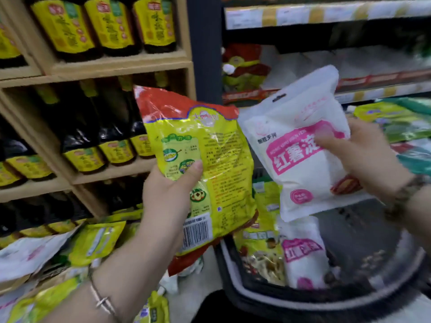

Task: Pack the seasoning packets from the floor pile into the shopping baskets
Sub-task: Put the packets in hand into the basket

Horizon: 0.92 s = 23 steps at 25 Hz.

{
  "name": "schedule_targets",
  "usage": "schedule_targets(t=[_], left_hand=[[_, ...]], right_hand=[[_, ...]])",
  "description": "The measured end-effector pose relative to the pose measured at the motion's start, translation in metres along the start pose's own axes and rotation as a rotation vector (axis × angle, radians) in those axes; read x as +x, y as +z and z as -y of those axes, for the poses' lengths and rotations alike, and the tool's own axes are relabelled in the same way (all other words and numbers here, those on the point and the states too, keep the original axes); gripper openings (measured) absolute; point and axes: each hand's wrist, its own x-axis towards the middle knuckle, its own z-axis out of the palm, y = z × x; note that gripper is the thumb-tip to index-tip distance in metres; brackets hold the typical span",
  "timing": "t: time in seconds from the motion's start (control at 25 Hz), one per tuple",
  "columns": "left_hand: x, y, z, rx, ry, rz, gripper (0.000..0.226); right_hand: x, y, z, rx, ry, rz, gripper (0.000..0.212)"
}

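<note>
Left hand (171, 194) grips yellow-and-red seasoning packet (210, 148), barcode side showing | right hand (370, 159) pinches white-and-pink packet (300, 173) above shopping basket (235, 283) already holding packets | floor pile (93, 241) lies below wooden shelf (121, 64)

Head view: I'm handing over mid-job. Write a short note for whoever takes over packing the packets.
Hands: the left hand grips a yellow packet, held up. The right hand grips a white and pink packet, held up over the basket.
Done: a packed yellow packet and a packed white packet lie in the basket.
Left: drop both held packets in, then work through the floor pile on the left.
</note>
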Motion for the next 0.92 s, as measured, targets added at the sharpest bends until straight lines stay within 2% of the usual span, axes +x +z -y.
schedule_targets(t=[0.08, 0.16, 0.24, 0.36, 0.52, 0.6, 0.68, 0.72, 0.84, 0.88, 0.92], left_hand=[[0.001, 0.029, 0.014, 0.030, -0.053, 0.058, 0.011], [0.009, 0.056, 0.031, 0.058, -0.096, 0.102, 0.011], [0.022, 0.087, 0.062, 0.134, -0.143, 0.113, 0.021], [0.033, 0.122, 0.122, 0.412, -0.339, 0.062, 0.039], [0.028, 0.139, 0.169, 0.651, -0.641, 0.167, 0.043], [0.026, 0.141, 0.167, 0.958, -0.615, 0.255, 0.035], [0.028, 0.140, 0.167, 1.222, -0.595, 0.423, 0.035], [0.028, 0.139, 0.168, 1.294, -0.581, 0.470, 0.037], [0.023, 0.134, 0.175, 1.604, -0.489, 0.673, 0.044], [0.024, 0.133, 0.180, 1.606, -0.465, 0.642, 0.048], [0.025, 0.131, 0.183, 1.570, -0.427, 0.562, 0.059]], right_hand=[[0.011, -0.004, -0.041, -0.216, 0.063, 0.039, 0.006], [0.019, 0.006, -0.078, -0.414, 0.107, 0.149, 0.014], [0.025, 0.019, -0.113, -0.476, 0.216, 0.260, 0.015], [0.026, 0.036, -0.151, -0.515, 0.408, 0.365, 0.023], [0.021, 0.041, -0.166, -0.738, 0.479, 0.666, 0.045], [0.018, 0.039, -0.163, -0.828, 0.523, 0.773, 0.049], [0.016, 0.035, -0.166, -0.827, 0.564, 0.845, 0.055], [0.015, 0.034, -0.167, -0.845, 0.599, 0.863, 0.056], [0.009, 0.033, -0.168, -1.003, 0.530, 0.921, 0.039], [0.007, 0.036, -0.164, -1.044, 0.513, 0.907, 0.027], [0.008, 0.039, -0.167, -1.030, 0.495, 0.830, 0.025]])
